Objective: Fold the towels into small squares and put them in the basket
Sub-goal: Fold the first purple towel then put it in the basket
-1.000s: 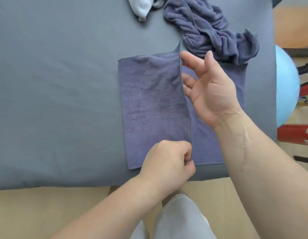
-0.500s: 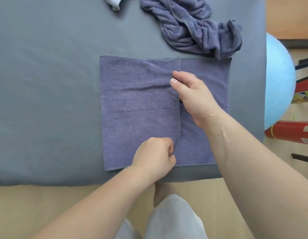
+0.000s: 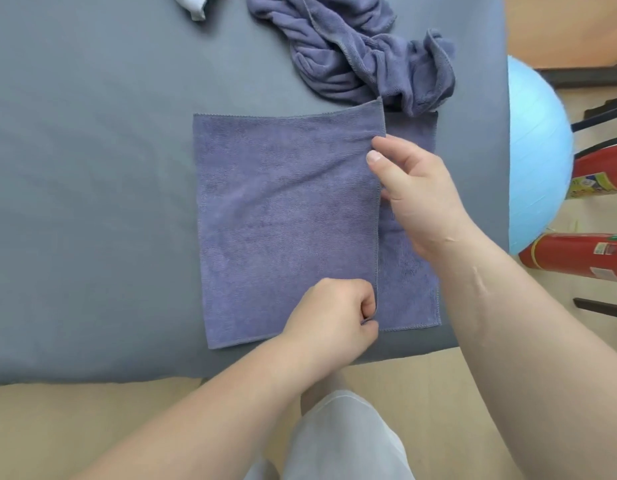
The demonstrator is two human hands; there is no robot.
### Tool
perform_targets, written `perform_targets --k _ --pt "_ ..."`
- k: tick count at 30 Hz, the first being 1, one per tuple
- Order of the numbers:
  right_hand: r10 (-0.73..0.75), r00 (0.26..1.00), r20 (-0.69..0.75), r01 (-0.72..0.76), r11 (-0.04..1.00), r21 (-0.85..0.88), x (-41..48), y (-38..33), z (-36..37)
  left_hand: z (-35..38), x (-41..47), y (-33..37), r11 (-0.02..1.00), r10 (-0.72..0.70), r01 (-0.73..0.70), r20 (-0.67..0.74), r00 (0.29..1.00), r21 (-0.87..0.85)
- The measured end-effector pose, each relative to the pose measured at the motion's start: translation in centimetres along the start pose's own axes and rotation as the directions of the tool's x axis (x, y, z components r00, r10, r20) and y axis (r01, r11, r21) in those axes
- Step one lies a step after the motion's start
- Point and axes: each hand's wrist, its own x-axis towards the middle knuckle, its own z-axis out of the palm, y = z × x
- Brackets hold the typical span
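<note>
fingers (image 3: 367, 308) of the left hand (image 3: 329, 318) and the right hand (image 3: 416, 188) pinch the towel (image 3: 283, 220) flap, spread on the bench (image 3: 92, 168) before the crumpled towel (image 3: 366, 50); first fold underway, next carry the flap across to the far edge.

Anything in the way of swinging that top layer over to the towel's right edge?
Mostly clear. Both hands hold the flap's free edge: left hand near, right hand far. The towel has its right strip bare, but the crumpled towel overlaps its far right corner, so the flap could catch there. No basket in view.
</note>
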Motion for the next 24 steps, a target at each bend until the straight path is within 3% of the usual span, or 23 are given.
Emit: perform_targets --k 4,6,8,10,13,16,19,21,24 --pt "-0.149 0.988 -0.048 0.119 0.912 -0.393 0.1 0.8 0.7 0.0 -0.4 -1.1 0.991 -0.058 0.06 0.027 0.998 -0.119" --pt "-0.255 0.964 -0.08 0.175 0.828 -0.532 -0.4 0.5 1.7 -0.7 -1.2 -1.4 0.982 0.008 -0.031 -0.12 0.993 -0.186" --pt "-0.359 0.929 -0.089 0.238 0.764 -0.6 -1.0 -0.3 3.6 -1.6 -2.3 -2.4 0.98 0.021 -0.086 -0.333 0.943 -0.18" --pt "-0.409 0.913 -0.017 0.32 0.739 -0.592 -1.6 -1.5 6.2 -2.8 -3.3 -3.9 0.98 -0.068 -0.032 -0.487 0.87 -0.194" --pt "-0.37 0.9 0.229 0.432 0.694 -0.576 -2.3 -3.6 10.5 -4.8 -4.9 -7.1 0.972 -0.221 0.118 -0.611 0.761 -0.204" --pt "-0.293 0.87 0.397 0.486 0.647 -0.588 -2.1 -5.2 14.1 -6.6 -6.9 -10.2 0.936 -0.344 0.3 -0.641 0.686 -0.182" --pt "-0.248 0.875 0.415 0.477 0.583 -0.657 -1.6 -6.0 17.0 -7.8 -8.5 -12.2 0.877 -0.456 0.445 -0.603 0.654 -0.18" --pt "-0.202 0.903 0.379 0.427 0.499 -0.754 -1.3 -5.9 18.6 -8.1 -8.7 -12.8 0.86 -0.482 0.483 -0.572 0.663 -0.165" --pt "-0.187 0.926 0.327 0.376 0.398 -0.837 -1.5 -5.2 19.8 -8.2 -8.2 -13.0 0.872 -0.466 0.477 -0.489 0.738 -0.11"
